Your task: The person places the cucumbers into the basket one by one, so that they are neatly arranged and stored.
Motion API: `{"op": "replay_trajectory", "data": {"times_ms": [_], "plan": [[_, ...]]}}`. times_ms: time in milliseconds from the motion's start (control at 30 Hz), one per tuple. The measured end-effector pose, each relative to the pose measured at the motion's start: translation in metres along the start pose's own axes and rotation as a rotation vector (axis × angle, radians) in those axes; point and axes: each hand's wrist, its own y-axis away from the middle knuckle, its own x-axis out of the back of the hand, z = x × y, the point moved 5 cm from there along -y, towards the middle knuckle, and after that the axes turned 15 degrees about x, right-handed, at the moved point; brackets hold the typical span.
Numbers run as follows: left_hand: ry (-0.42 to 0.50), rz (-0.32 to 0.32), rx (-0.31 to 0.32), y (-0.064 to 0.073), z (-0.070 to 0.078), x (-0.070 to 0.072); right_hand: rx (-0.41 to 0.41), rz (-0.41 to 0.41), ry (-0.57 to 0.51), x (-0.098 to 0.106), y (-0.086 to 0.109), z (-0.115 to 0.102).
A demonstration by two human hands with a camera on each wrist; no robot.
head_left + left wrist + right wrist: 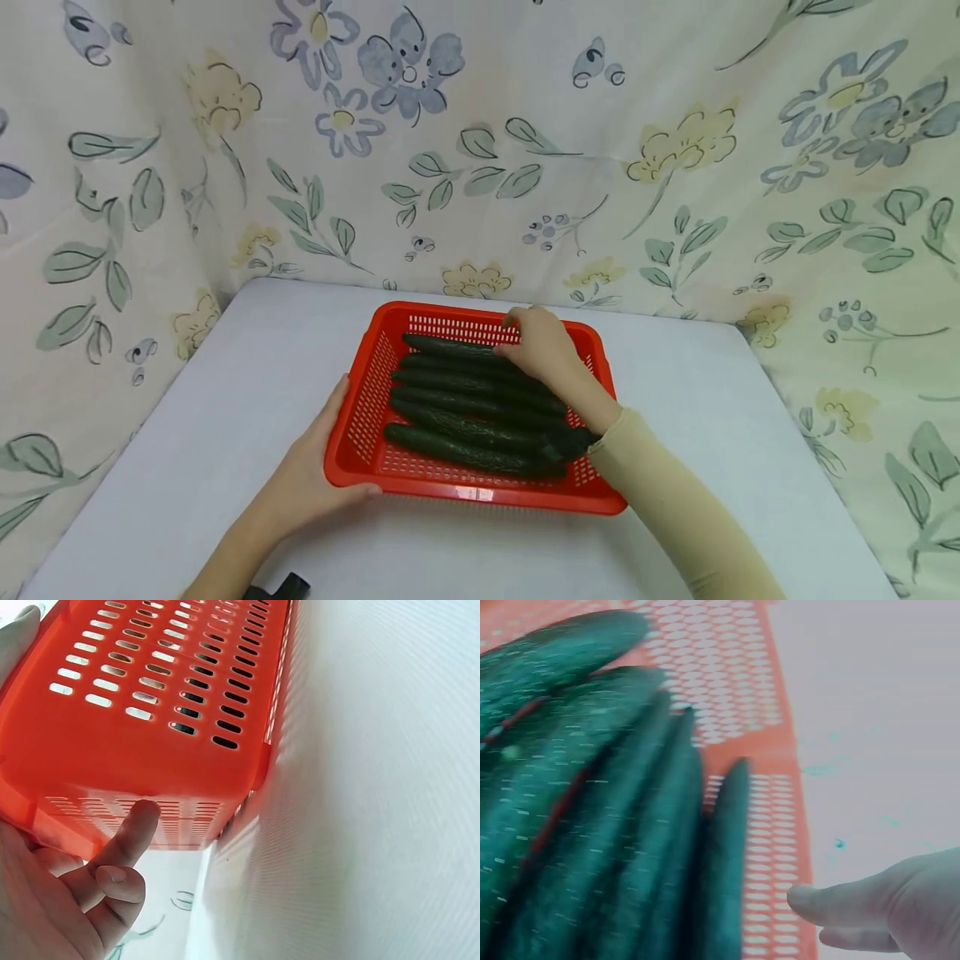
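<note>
Several dark green cucumbers (465, 406) lie side by side in a red plastic basket (420, 486) with slotted walls. My left hand (315, 475) grips the near left corner of the basket, thumb along the front and fingers against the left side. In the left wrist view, some of those fingers (135, 832) bend against the outer wall. Over the far side of the basket hovers my right hand (542, 340), above the farthest cucumber. Its thumb and a finger stand apart in the right wrist view, with nothing between them, near the basket's rim (799, 825).
The basket stands on a white table (285, 350). A floral cloth (480, 167) hangs behind the table and along its sides. A black object (288, 587) shows by the left wrist at the bottom edge. A black band (573, 442) sits below the right wrist.
</note>
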Motion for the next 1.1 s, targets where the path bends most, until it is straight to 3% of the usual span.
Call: {"op": "replay_trajectory", "data": {"times_ms": [267,867,1000,1100], "plan": [[-0.023,0.008,-0.013,-0.002,-0.001,-0.002,-0.007,0.086,-0.146,0.024,0.021,0.013],[-0.072,0.025,-0.037,-0.006,0.0,0.003,-0.02,0.19,-0.241,0.041,0.039,0.024],[-0.154,0.013,0.021,-0.004,0.002,0.004,-0.012,0.219,-0.223,0.056,0.053,0.031],[-0.254,0.01,0.031,0.0,0.008,0.016,0.009,0.264,-0.183,0.072,0.068,0.041]]}}
